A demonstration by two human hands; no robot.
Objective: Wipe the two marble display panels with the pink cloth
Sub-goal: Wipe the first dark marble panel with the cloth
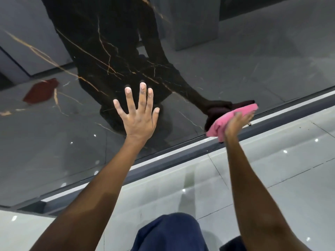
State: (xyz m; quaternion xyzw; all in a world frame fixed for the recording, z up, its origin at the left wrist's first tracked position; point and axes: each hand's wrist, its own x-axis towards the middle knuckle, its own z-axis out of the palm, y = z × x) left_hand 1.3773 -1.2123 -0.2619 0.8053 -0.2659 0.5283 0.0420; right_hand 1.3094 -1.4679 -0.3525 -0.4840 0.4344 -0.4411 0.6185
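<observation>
A glossy black marble panel point(94, 51) with gold veins fills the upper part of the head view and mirrors my body. My left hand point(137, 115) lies flat on it near the middle, fingers spread and straight. My right hand point(235, 122) grips the bunched pink cloth point(226, 122) and presses it against the panel's lower right edge, just above the frame. Only one panel can be told in this view.
A dark grey base rail point(181, 160) runs diagonally under the panel. Below it lies a shiny light tiled floor point(272, 169). My knee in blue trousers point(172, 232) shows at the bottom. A red shape point(41, 91) is reflected in the panel at left.
</observation>
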